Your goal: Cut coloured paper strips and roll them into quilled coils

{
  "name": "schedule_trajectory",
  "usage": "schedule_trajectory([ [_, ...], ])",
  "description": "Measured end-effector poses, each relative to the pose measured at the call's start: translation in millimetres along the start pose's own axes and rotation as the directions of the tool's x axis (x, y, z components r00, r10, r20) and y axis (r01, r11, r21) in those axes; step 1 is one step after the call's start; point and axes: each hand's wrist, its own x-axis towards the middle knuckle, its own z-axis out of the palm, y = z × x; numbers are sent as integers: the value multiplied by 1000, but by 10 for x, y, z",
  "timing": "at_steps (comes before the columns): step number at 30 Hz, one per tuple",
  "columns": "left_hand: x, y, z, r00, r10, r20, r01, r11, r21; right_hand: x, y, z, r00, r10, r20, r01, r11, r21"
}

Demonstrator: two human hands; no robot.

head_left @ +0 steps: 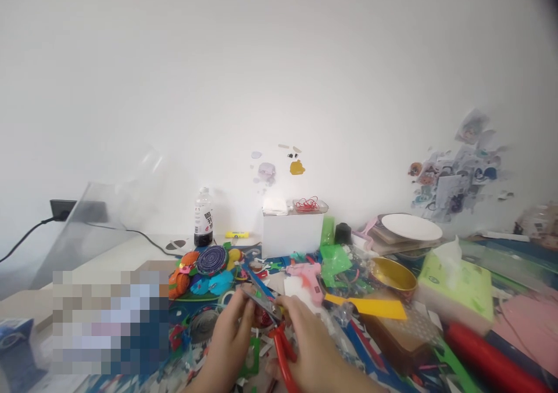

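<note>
red-handled metal scissors [285, 358] | grey blades [262, 303] slanting up-left, slightly blurred | right hand [311, 335]: gripping them | left hand [227, 332]: curled beside blades, cannot tell whether grasping

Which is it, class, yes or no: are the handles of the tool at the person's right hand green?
No, the handles beside the right hand are plainly red.

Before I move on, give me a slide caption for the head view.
Left hand and right hand at red-handled scissors above colorful scraps, with a pink glue gun lying just beyond.
</note>
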Motion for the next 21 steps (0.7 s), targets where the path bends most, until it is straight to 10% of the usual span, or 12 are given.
schedule_trajectory([
  [21, 36, 82, -65, 994, 98, 50, -103, 990, 95, 15, 18, 6, 1000, -9, 23, 7, 994, 112],
])
